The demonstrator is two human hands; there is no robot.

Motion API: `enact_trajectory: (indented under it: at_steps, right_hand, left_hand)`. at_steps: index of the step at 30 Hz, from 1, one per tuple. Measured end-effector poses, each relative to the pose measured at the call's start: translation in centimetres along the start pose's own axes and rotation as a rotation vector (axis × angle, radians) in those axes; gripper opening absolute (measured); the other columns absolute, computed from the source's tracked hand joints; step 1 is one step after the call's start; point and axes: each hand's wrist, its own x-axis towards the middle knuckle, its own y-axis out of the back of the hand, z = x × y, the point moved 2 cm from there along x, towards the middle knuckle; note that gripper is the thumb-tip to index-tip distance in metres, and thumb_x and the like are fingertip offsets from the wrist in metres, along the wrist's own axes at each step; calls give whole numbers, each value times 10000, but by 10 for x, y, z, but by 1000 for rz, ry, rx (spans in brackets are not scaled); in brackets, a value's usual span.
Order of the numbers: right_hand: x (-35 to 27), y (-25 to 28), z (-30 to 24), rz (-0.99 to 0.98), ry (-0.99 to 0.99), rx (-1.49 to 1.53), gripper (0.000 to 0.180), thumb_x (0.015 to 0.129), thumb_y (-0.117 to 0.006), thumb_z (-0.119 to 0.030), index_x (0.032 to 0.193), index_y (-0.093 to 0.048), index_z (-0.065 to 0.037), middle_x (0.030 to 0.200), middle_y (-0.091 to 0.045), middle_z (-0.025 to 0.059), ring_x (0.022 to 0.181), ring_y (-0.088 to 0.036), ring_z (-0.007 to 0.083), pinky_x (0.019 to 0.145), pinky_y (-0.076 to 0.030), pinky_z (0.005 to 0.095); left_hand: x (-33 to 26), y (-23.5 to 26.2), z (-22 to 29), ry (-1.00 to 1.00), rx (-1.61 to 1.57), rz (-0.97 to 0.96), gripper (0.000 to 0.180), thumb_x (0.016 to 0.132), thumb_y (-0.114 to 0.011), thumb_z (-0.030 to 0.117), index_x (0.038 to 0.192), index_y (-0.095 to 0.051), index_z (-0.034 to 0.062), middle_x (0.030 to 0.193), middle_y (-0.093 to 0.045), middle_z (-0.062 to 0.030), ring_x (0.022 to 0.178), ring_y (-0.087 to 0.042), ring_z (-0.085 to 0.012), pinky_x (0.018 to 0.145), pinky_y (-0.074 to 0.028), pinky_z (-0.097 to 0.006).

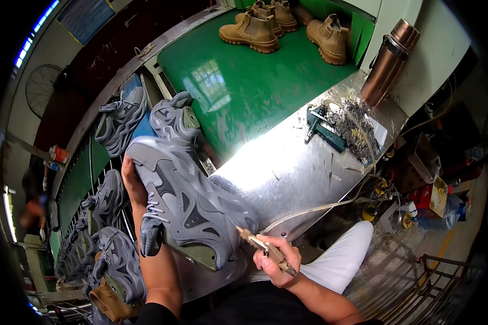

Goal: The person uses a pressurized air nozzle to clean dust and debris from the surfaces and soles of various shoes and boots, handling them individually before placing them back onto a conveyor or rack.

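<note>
By the metal desk [303,168], gray shoe [187,203] is held near its toe in the left hand [134,181]; a loosened hold could let it twist. Right hand's [279,261] grip closed round brass nozzle tool [263,246]; a snagged pale hose [331,205] could jerk it, scuffing the shoe.

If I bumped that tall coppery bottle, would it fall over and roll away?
It might tip with a hard bump, because the bottle is tall and narrow where it stands on the metal bench. Once down, it could well roll, since its body is round. It may feel slippery too, as its sides look smooth and shiny.
</note>
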Motion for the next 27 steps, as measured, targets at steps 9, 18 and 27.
enact_trajectory:
  at_steps: [9, 18, 27]
  right_hand:
    - [5, -15, 17, -5, -138, 141, 354, 906, -528, -81, 1220, -468, 71, 720, -583, 84, 604, -549, 111, 560, -457, 259]
    - [28, -40, 21, -26, -242, 59, 380, 862, -607, -78, 1215, -506, 22, 746, -613, 59, 635, -580, 96, 583, -464, 241]
    - [21, -45, 25, -46, -215, 37, 423, 855, -613, -65, 1238, -475, 50, 833, -642, 114, 707, -633, 142, 649, -501, 258]
  left_hand:
    - [-79, 94, -14, 121, -170, 335, 476, 961, -501, 440, 1220, -543, 42, 1119, -625, -99, 979, -620, -226, 891, -501, -366]
    - [-228, 91, 19, 359, 124, 734, 409, 980, -494, 374, 1205, -537, 36, 1095, -646, -103, 928, -651, -226, 836, -525, -356]
    - [-291, 37, 34, 782, 224, 518, 473, 1000, -417, 390, 1247, -462, -11, 1123, -635, -162, 923, -677, -327, 712, -602, -472]
